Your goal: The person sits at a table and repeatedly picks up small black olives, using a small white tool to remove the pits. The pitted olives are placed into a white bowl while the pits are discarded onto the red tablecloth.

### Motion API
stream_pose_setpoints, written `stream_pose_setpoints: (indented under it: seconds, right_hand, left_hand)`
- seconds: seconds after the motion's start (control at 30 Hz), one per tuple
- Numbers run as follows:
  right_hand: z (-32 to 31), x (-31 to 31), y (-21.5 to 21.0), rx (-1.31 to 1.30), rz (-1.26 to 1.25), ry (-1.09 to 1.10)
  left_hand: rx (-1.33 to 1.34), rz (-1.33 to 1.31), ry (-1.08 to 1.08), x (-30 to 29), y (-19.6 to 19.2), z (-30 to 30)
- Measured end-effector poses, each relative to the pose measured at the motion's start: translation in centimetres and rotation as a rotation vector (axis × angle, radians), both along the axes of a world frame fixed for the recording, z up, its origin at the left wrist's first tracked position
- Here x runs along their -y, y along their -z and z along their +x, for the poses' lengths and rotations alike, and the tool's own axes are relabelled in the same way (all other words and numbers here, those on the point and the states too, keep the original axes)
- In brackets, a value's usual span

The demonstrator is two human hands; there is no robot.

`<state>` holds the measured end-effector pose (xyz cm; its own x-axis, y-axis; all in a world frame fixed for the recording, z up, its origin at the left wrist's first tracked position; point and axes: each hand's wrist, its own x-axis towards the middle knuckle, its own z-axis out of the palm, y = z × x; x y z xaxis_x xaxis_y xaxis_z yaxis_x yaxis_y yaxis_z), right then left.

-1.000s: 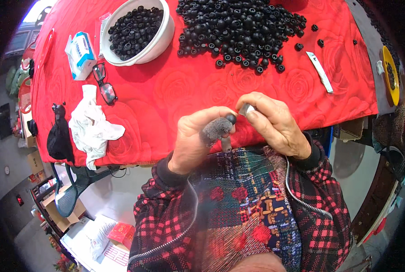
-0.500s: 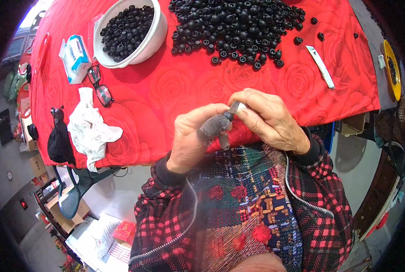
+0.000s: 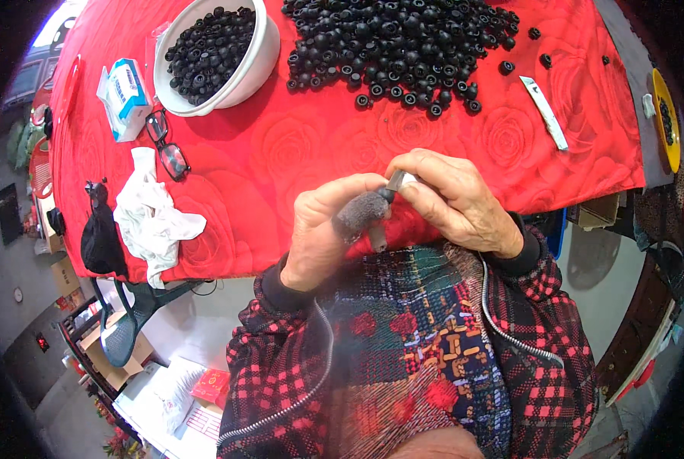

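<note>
My left hand (image 3: 310, 229) is closed, its thumb and a finger pinching a small black rubber-like part (image 3: 388, 194). Dark grey fuzzy covers (image 3: 362, 213) sit over some of its fingertips. Thumb and forefinger of my right hand (image 3: 462, 203) are pressed round a small thin blade (image 3: 395, 180) with a white wrapping or grip (image 3: 408, 179). The blade meets the black part, or lies right against it; the exact contact is too small to tell. Both hands are just above the near edge of the red rose-patterned tablecloth (image 3: 280, 149).
A heap of black parts (image 3: 403, 53) lies at the far middle. At the far left stands a white bowl (image 3: 261, 73) of them, near a tissue pack (image 3: 127, 99), glasses (image 3: 166, 145), a white cloth (image 3: 154, 222) and a black pouch-like item (image 3: 101, 237). Right are a white strip (image 3: 545, 115) and yellow dish (image 3: 669, 141).
Both hands keep nearly the same place and grip. The blade and black part have shifted only very slightly. The whole view has moved a little.
</note>
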<state>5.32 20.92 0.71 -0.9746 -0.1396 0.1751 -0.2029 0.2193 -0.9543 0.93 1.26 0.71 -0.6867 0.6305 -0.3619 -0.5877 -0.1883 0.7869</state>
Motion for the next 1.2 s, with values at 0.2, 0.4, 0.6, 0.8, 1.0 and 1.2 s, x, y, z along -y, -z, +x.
stream_pose_setpoints:
  seconds: [0.2,0.4,0.6,0.8,1.0,1.2]
  right_hand:
    - [0.0,-0.1,0.2,-0.001,-0.012,-0.008]
    - [0.0,-0.1,0.3,0.005,-0.005,0.007]
    - [0.0,-0.1,0.5,0.008,-0.025,0.006]
    - [-0.1,-0.5,0.9,-0.004,-0.025,-0.027]
    - [-0.4,-1.3,0.9,-0.030,-0.002,-0.111]
    - [0.0,-1.3,1.3,-0.032,0.086,-0.329]
  left_hand:
    - [-0.010,0.029,0.009,-0.1,-0.3,0.0]
    - [-0.012,-0.011,0.022,-0.1,-0.3,-0.1]
    - [-0.044,-0.007,-0.003,-0.2,-0.1,0.0]
    - [-0.030,-0.022,0.027,-0.1,0.1,-0.1]
    - [0.017,0.035,0.050,0.2,0.5,0.0]
    - [0.110,0.027,-0.034,0.2,1.2,-0.4]
